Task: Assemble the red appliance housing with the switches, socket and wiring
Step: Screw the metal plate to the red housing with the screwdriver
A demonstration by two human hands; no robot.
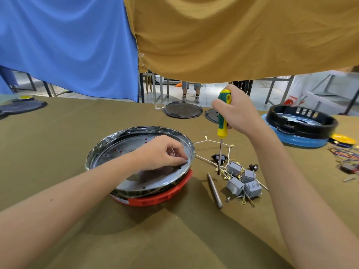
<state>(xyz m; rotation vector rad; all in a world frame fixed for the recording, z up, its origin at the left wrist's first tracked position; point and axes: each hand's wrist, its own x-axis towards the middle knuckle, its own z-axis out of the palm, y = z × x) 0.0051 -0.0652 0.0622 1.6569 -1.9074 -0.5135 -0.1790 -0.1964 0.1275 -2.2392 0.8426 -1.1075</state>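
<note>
On an olive-green cloth-covered table (97,239), nearest the camera: a red appliance housing (155,198), round, its slotted rim showing only at the near and right edge beneath a shallow silver metal pan (108,158) dotted with small holes and partly wrapped in clear film. Inside the pan, at its right rim, the left hand (161,153), fingers curled and pinching something small, too tiny to identify. Just right of the housing, a loose grey metal shaft (214,191) beside a cluster of grey switches (242,181) with brass terminals and white wiring (209,141), plus a black socket (219,158). Above the cluster, upright and tip down among the terminals, a green-and-yellow screwdriver (223,115), gripped around the handle by the right hand (237,111), fingers clenched. Farther back, two dark round base plates (182,109) near the table's far edge; at right, a black ring (301,121) stacked on a blue housing (303,141), with coloured wires (345,154) alongside. Overhead, hanging blue (68,45) and mustard (242,35) fabric.
</note>
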